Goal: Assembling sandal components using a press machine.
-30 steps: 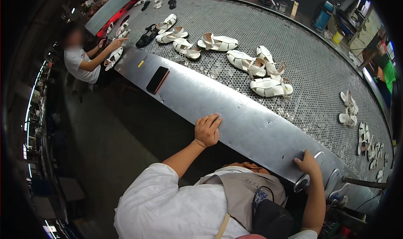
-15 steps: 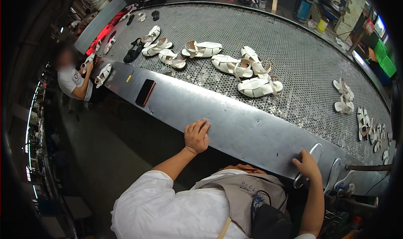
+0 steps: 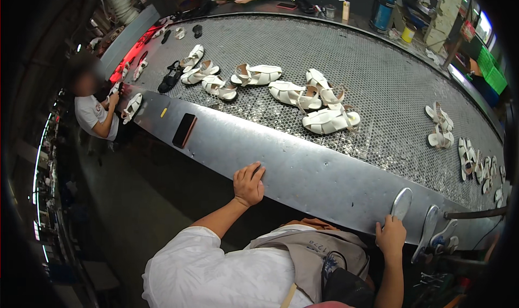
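While the two hands are held well apart, the left hand is rested, fingers slightly bent, on the near edge of a long, smooth grey metal counter. By the right hand, the lower end of a shiny, silvery, sole-shaped flat piece is covered at the counter's right-hand front edge; whether it is firmly gripped cannot be told. Just right of it, a similar rounded flat piece is seen. Beyond the smooth strip, white strappy closed-toe sandals are spread across a grey honeycomb-patterned surface. Farther left, a dark rectangular smartphone is laid on the counter.
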Demonstrator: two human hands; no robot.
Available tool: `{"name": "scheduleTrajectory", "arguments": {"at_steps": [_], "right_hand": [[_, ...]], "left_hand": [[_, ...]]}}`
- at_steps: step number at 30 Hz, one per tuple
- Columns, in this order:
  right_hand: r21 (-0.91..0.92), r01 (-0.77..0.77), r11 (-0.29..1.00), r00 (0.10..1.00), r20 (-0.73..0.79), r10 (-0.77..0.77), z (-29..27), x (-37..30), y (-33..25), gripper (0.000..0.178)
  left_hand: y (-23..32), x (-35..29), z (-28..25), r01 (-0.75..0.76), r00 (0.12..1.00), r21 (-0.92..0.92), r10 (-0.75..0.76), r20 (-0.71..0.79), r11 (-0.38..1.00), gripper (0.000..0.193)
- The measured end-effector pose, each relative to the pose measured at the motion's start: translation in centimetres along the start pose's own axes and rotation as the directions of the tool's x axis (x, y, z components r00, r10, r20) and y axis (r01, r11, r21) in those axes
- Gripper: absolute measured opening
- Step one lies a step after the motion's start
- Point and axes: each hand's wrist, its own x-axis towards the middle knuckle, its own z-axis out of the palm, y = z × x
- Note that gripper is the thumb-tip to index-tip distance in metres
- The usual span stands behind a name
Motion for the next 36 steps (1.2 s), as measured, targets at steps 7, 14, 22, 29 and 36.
{"name": "scheduleTrajectory", "arguments": {"at_steps": [7,14,22,29,36], "right_hand": [[-0.039,0.016,0.999,0.998,0.066,-0.013,-1.4,-4.0,-3.4,0.032],[0.187,0.004,0.982,0.997,-0.071,0.009,-0.5,-6.6,-2.8,0.033],[0.282,-0.091,0.955,0.876,-0.434,0.212,-0.8,-7.9,7.6,0.035],[0.042,-0.74,0.671,0.365,-0.813,0.454,-3.6,-21.9,26.3,0.026],[0.057,-0.979,0.194,0.053,-0.852,0.521,-1.7,-34.5,41.1,0.05]], "left_hand": [[-1.9,-2.6,-4.9,-0.003,1.0,-0.027,0.003,-0.001,1.0,0.047],[-0.9,-0.7,-1.4,0.085,0.995,-0.202,-0.072,0.072,0.976,0.047],[13.6,16.3,12.7,0.08,0.984,-0.425,-0.004,0.176,0.902,0.098],[22.4,25.4,23.3,0.455,0.881,-0.244,-0.393,0.264,0.856,0.088],[28.9,31.7,21.4,-0.034,0.998,-0.539,0.055,0.022,0.841,0.073]]}}
